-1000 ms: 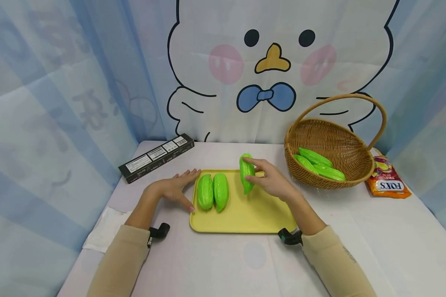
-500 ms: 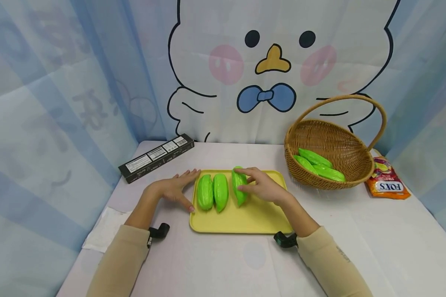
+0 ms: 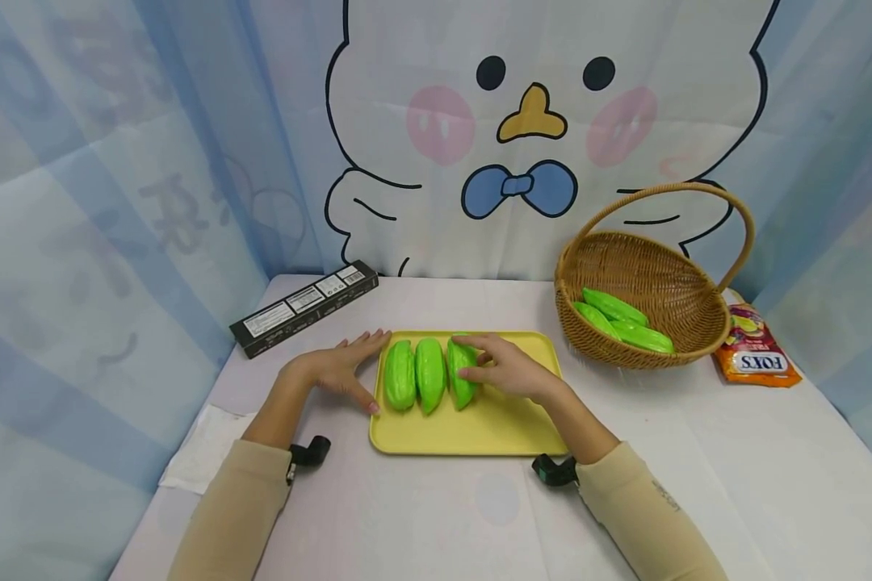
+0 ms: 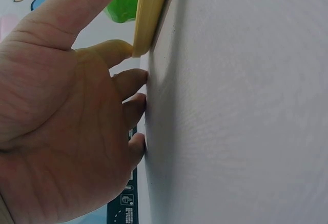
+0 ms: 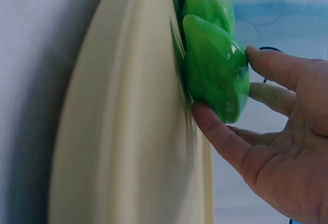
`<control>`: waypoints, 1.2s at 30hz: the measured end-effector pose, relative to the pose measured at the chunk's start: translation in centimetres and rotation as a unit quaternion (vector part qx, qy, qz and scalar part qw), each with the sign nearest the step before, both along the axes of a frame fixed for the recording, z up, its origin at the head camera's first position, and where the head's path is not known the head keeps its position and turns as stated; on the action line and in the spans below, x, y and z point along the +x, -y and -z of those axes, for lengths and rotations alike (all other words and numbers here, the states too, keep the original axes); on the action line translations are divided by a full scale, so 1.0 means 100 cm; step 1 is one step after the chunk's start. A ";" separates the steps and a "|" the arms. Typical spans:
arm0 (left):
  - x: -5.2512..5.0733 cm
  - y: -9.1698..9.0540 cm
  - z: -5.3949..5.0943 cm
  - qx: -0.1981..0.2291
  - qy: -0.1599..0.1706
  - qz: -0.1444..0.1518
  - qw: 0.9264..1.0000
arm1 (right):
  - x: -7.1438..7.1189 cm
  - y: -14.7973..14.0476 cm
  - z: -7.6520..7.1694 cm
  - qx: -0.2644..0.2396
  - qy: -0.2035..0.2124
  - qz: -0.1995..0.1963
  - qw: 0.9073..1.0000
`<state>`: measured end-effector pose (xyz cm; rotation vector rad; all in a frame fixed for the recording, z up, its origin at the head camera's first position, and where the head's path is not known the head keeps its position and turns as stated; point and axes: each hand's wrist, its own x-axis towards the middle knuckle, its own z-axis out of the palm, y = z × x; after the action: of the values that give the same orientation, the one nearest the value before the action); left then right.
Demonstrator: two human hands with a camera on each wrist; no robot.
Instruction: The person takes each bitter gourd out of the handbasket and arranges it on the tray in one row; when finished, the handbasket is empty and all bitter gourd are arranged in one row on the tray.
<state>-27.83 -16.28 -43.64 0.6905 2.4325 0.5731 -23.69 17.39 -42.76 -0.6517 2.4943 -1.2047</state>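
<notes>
at the far left a white cloth (image 3: 205, 452) lies on the pale surface (image 3: 385, 524), with a black box (image 3: 305, 309) lying slantwise beyond it, near the back edge. next comes the left hand (image 3: 341, 371), its fingers spread and grasping nothing, thumb and forefinger at the left rim of a yellow tray (image 3: 494, 436). on the tray, in a row, lie a first green vegetable (image 3: 400, 375) and a second green vegetable (image 3: 429, 375), lengthwise and just beside each other. a third green vegetable (image 3: 461, 391) is next to the second, pinched between the thumb and fingers of the right hand (image 3: 509, 367); whether it rests fully on the tray i cannot tell. farther right, beyond the hand, stands a wicker basket (image 3: 668, 278) with an arched handle, three more green vegetables (image 3: 643, 336) inside. an orange snack packet (image 3: 759, 355), its printing upside down, lies just beside the basket.
</notes>
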 end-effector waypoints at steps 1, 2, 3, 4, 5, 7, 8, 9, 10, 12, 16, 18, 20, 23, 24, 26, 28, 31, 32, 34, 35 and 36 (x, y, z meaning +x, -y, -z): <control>0.000 0.000 0.000 0.000 0.000 -0.001 1.000 | 0.000 0.000 0.000 0.000 0.000 0.000 1.000; 0.000 0.000 0.000 -0.001 0.001 -0.002 1.000 | 0.000 0.000 0.000 0.000 0.002 0.000 1.000; 0.000 0.000 0.000 -0.001 0.002 -0.003 1.000 | 0.000 0.000 0.000 0.001 0.003 0.000 1.000; 0.000 0.000 0.000 -0.001 0.002 -0.004 1.000 | 0.000 0.000 0.000 0.002 0.005 0.001 1.000; 0.001 0.000 0.000 -0.002 0.003 -0.004 1.000 | 0.000 0.000 0.000 0.003 0.006 0.002 1.000; 0.001 0.000 -0.001 -0.003 0.003 -0.004 1.000 | 0.000 0.000 0.001 0.005 0.008 0.003 1.000; 0.001 -0.001 -0.001 -0.004 0.003 -0.004 1.000 | 0.001 0.000 0.001 0.007 0.008 0.004 1.000; 0.001 -0.001 -0.001 -0.004 0.002 -0.004 1.000 | 0.001 0.000 0.001 0.008 0.008 0.004 1.000; 0.001 -0.001 -0.002 -0.004 0.002 -0.004 1.000 | 0.001 0.000 0.001 0.008 0.009 0.005 1.000; 0.001 -0.001 -0.002 -0.004 0.002 -0.004 1.000 | 0.001 0.000 0.001 0.009 0.009 0.007 1.000; 0.001 -0.001 -0.001 -0.002 0.005 -0.004 1.000 | 0.002 0.000 0.001 0.016 0.006 0.011 1.000; 0.001 0.000 0.000 0.000 0.006 -0.004 1.000 | 0.003 -0.001 0.000 0.022 0.000 0.014 1.000; 0.001 0.000 0.000 0.001 0.006 -0.005 1.000 | 0.004 -0.002 -0.002 0.026 -0.007 0.019 0.999; 0.001 0.000 0.000 0.003 0.007 -0.005 1.000 | 0.005 -0.004 -0.005 0.030 -0.015 0.028 0.999; 0.001 0.000 -0.001 0.003 0.007 -0.005 1.000 | 0.005 -0.005 -0.005 0.028 -0.015 0.030 0.999; 0.001 0.000 -0.001 0.002 0.006 -0.005 1.000 | 0.005 -0.005 -0.007 0.023 -0.012 0.031 0.999; 0.001 0.000 -0.001 0.001 0.005 -0.005 1.000 | 0.004 -0.005 -0.007 0.017 -0.010 0.026 0.999; 0.001 0.000 0.000 -0.001 0.004 -0.005 1.000 | 0.003 -0.004 -0.005 0.007 -0.007 0.014 1.000; 0.001 0.000 0.000 -0.001 0.003 -0.004 1.000 | 0.003 -0.003 -0.005 0.007 -0.007 0.011 1.000; 0.001 0.000 -0.001 -0.001 0.002 -0.004 1.000 | 0.003 -0.002 -0.004 0.009 -0.009 0.009 1.000; 0.001 0.000 -0.001 -0.001 0.002 -0.004 1.000 | 0.003 -0.002 -0.004 0.009 -0.010 0.009 1.000; 0.001 0.000 -0.001 -0.001 0.002 -0.003 1.000 | 0.003 -0.002 -0.005 0.010 -0.010 0.009 1.000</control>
<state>-27.74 -16.26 -43.52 0.6801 2.4331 0.5730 -23.34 17.55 -42.28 -0.6406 2.5298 -1.1831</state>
